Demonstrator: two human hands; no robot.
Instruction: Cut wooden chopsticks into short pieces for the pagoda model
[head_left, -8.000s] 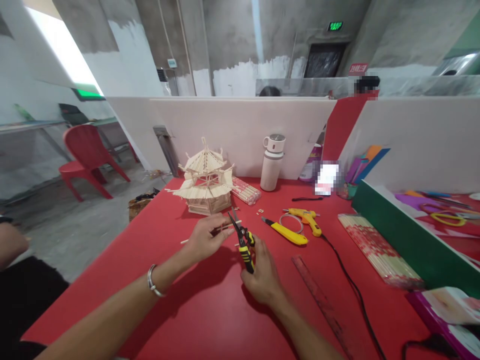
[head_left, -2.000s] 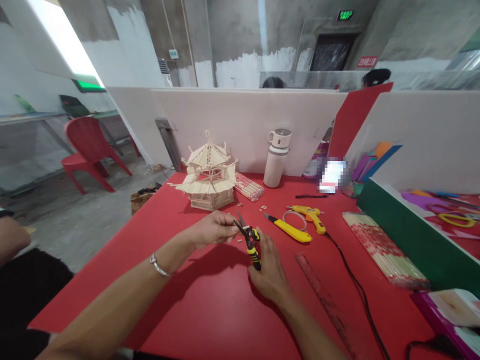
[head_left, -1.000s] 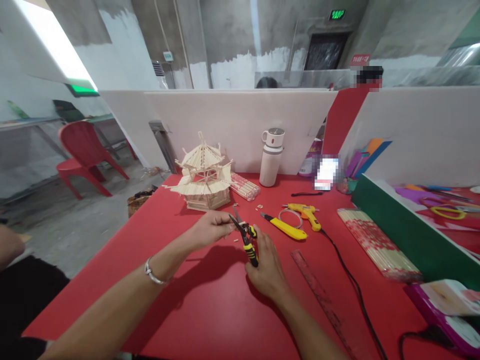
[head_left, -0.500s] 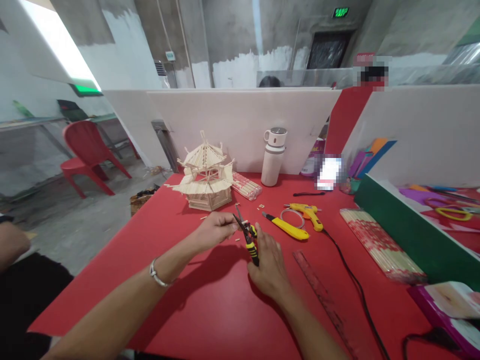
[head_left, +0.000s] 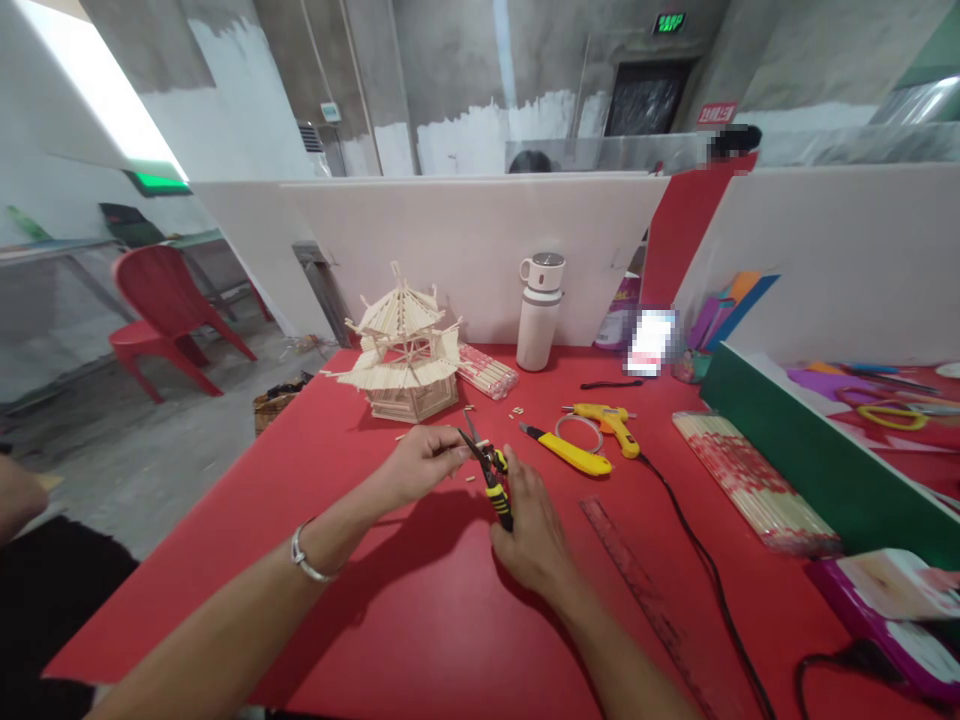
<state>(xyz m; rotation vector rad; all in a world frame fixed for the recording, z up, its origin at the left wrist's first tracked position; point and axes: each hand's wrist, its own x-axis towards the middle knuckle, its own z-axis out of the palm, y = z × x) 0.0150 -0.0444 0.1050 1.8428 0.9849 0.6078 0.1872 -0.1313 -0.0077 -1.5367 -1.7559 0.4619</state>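
Pinching thin stick (head_left: 483, 443), left fingers (head_left: 450, 460) | gripping pliers (head_left: 498, 499), right fingers (head_left: 531, 476) | forearms (head_left: 232, 615) angled inward

A craft workshop, judging by the glue gun (head_left: 616, 428) and utility knife (head_left: 576, 456) (the concrete wall (head_left: 457, 60) is half-painted).

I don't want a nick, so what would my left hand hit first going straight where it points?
Your left hand would probably meet the black-and-yellow pliers in your right hand; their tips lie just ahead, though exact depth is unclear.
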